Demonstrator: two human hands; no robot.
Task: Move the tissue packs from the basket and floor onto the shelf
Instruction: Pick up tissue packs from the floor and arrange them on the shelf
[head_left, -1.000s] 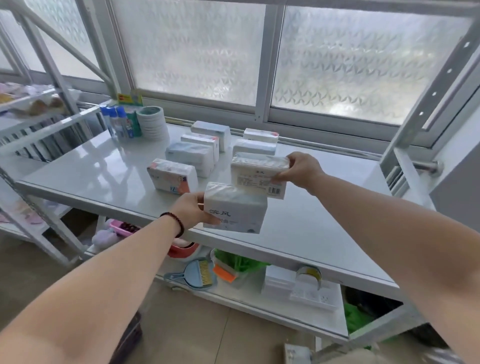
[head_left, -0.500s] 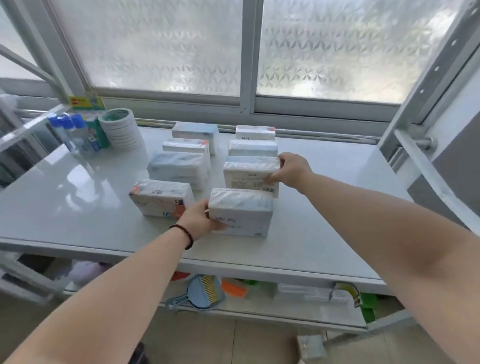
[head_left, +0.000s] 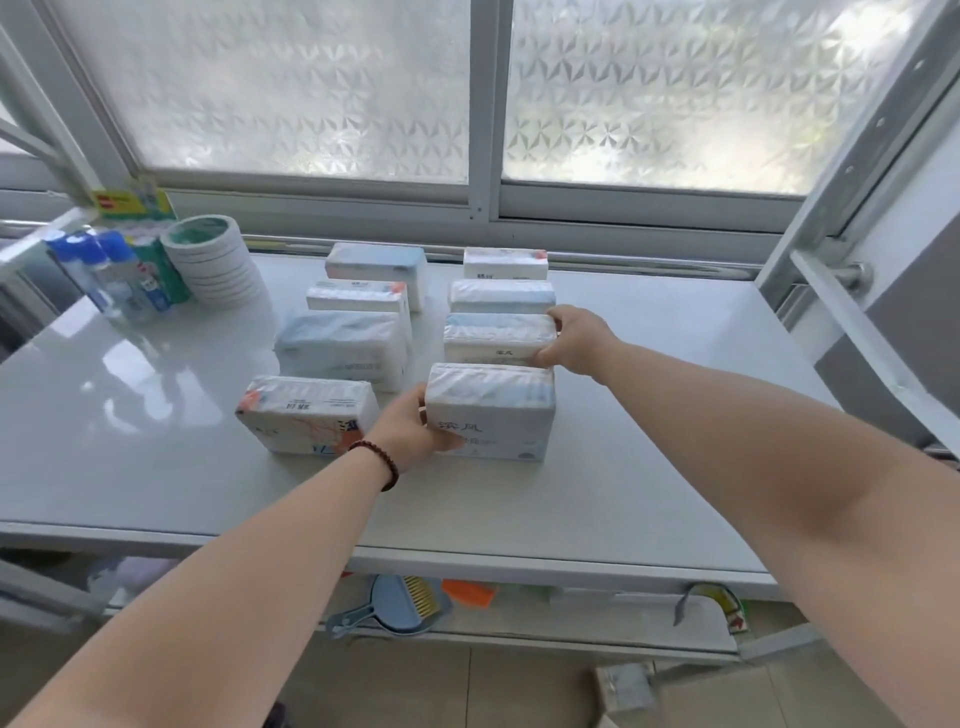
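two packs sat on the shelf (head_left: 623, 467) at frame middle, long sides running left to right. left hand (head_left: 410, 434) curled round front pack (head_left: 491, 413) at its left end; right hand (head_left: 574, 338) curled round back pack (head_left: 498, 338) at its right end. probably let go next.

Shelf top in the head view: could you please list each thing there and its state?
Left hand: grips the front right tissue pack, which rests on the shelf.
Right hand: grips the pack behind it, also set down.
Six other packs: standing in two rows, untouched.
Tape rolls: stacked.
Bottles: upright.
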